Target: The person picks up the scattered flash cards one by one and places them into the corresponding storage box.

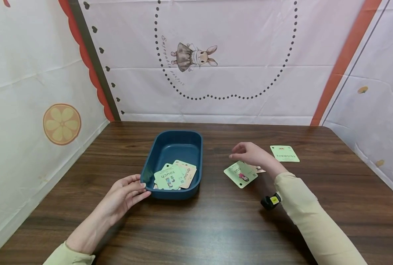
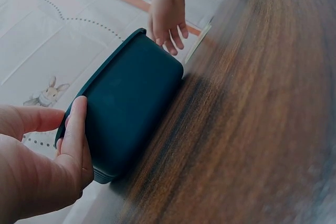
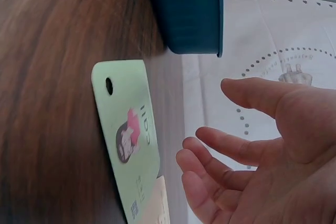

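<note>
A dark blue bin (image 1: 174,138) stands on the wooden table with several word cards (image 1: 171,178) inside, the top one reading "touch". My left hand (image 1: 125,195) pinches the bin's near left rim between thumb and fingers, as the left wrist view also shows. Right of the bin lies a green "call" card (image 1: 239,175), partly over a beige card (image 1: 260,169). Above these cards hovers my right hand (image 1: 249,152), its fingers loosely bent and apart, nothing in them. In the right wrist view a gap shows between that hand (image 3: 252,156) and the "call" card (image 3: 128,135).
A green "fireworks" card (image 1: 285,154) lies farther right on the brown table (image 1: 216,228). Printed cloth (image 1: 242,44) with a rabbit drawing rises along the table's back and sides. A black wrist device (image 1: 270,201) is on my right sleeve.
</note>
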`<act>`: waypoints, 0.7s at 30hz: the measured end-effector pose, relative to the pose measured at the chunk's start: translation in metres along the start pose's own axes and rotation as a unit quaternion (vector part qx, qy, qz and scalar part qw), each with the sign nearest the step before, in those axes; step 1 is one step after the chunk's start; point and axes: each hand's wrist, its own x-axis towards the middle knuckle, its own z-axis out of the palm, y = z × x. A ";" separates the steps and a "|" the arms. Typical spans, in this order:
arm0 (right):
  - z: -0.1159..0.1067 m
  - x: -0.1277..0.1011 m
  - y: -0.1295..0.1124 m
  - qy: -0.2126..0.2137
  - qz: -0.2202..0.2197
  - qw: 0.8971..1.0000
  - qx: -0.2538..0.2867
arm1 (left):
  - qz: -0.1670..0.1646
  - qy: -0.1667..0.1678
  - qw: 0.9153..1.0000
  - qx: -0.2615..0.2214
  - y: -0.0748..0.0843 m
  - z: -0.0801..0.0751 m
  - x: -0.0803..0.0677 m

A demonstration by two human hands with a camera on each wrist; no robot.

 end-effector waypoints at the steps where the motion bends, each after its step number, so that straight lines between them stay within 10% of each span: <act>1: 0.000 -0.001 0.000 0.003 -0.003 1.000 -0.007 | 0.000 0.000 1.000 -0.001 0.000 0.000 0.000; 21: 0.001 -0.026 0.006 0.040 0.003 0.988 -0.150 | -0.005 0.000 1.000 -0.006 0.002 0.001 -0.001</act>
